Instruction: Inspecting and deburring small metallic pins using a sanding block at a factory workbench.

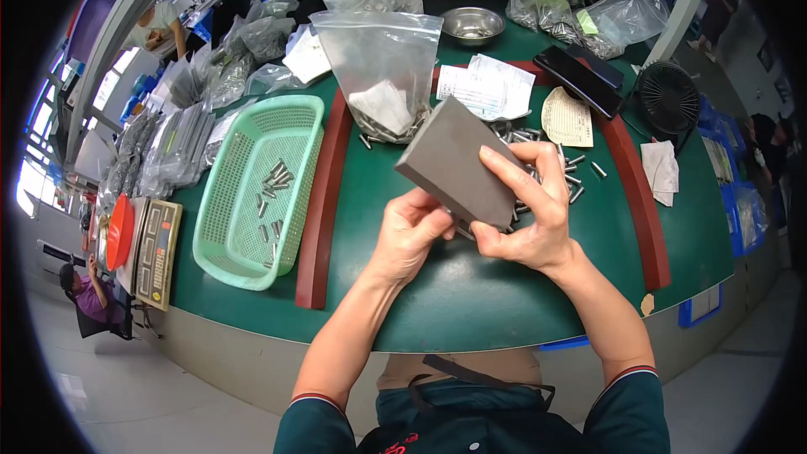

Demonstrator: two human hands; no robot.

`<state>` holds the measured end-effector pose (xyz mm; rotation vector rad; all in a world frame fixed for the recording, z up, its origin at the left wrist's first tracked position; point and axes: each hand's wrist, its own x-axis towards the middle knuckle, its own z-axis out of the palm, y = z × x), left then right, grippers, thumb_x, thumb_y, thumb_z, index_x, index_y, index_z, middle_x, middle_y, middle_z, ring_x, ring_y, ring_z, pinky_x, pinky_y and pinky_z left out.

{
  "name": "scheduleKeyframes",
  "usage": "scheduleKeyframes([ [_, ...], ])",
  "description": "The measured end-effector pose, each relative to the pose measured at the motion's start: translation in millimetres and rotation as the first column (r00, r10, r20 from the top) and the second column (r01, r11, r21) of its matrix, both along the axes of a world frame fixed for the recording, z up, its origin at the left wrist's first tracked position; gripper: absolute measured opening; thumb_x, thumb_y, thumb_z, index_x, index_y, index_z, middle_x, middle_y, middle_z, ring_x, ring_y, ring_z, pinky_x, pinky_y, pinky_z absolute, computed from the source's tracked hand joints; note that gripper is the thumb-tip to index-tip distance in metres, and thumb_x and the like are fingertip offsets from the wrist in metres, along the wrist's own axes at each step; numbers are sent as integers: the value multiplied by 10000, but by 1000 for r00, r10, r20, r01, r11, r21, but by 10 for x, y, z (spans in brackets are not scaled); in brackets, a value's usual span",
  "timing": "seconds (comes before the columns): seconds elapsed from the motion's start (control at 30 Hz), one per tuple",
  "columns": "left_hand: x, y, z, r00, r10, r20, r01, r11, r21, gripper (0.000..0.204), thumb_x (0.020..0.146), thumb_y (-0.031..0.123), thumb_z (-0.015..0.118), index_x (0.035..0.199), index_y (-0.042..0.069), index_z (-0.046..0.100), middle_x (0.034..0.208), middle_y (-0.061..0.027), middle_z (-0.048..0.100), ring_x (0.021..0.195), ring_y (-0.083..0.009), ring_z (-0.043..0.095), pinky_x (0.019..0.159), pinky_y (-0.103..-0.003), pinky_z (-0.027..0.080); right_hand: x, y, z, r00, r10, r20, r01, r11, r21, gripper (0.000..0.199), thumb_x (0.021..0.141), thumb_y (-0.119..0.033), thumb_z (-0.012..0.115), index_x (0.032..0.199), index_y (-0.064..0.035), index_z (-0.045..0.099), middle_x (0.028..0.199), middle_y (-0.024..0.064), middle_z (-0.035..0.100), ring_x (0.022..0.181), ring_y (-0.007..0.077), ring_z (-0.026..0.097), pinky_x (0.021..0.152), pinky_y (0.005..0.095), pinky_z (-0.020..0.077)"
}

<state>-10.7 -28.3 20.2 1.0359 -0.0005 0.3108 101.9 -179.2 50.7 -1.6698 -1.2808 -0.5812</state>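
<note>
A grey rectangular block [461, 160], like an abrasive or foam block, is tilted up above the green table. My right hand [538, 214] grips it by its right side, thumb at the lower edge and fingers across the broad face. My left hand [405, 240] is closed in a pinch at the block's lower left edge; a small shiny bit shows by its fingertips, too hidden to name. Behind the block and my right hand lies a pile of short metal pins [574, 176], partly covered. Several similar pins [276, 178] lie in the light green plastic basket [217, 202] at the left.
Dark red wooden strips [318, 240] border the work area. Beyond stand a zip bag [378, 55], papers [483, 84] and a metal bowl [472, 25]. A phone [580, 80] and a black fan [668, 97] are at the right, a scale [158, 256] at the left.
</note>
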Motion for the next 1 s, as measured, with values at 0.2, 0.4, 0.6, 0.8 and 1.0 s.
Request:
scheduleKeyframes([
  [0.2,-1,-58,-35,998,-22,-58,29,991,130,331,836,163,683,1100,-11,584,869,-25,602,693,-79,506,639,-212,429,14,34,-10,1000,-9,-17,9,1000,7,666,490,-205,709,1120,-7,617,955,150,524,818,247,515,714,339,439],
  [0.4,-34,56,-29,993,91,-76,-79,986,150,311,836,139,676,1099,-2,585,866,-11,586,720,-84,519,637,-214,432,-29,7,-57,1000,-23,-4,22,999,-44,674,500,-253,709,1128,-26,622,937,141,525,815,256,510,759,348,412],
  [0.6,-31,163,-2,997,79,-16,-78,995,67,293,834,175,685,1051,-4,602,869,-13,588,691,-70,492,617,-207,407,-43,-18,-131,997,-12,-75,9,999,-37,690,469,-245,745,1131,-88,633,927,101,525,821,244,515,759,362,365],
  [0.8,-26,-2,50,947,-217,-237,272,933,234,350,795,21,671,1137,-2,601,820,34,532,706,-25,463,601,-172,379,166,55,13,968,-133,-212,161,979,124,583,554,-176,740,1111,-43,632,940,104,531,837,232,534,762,341,427],
  [1.0,-14,118,43,981,-175,-79,179,983,49,538,773,308,737,1179,3,561,782,-1,510,637,-106,438,611,-241,352,211,-153,-60,953,-98,-287,142,980,137,593,580,-182,709,1140,-12,608,951,100,522,871,214,522,792,325,439],
])
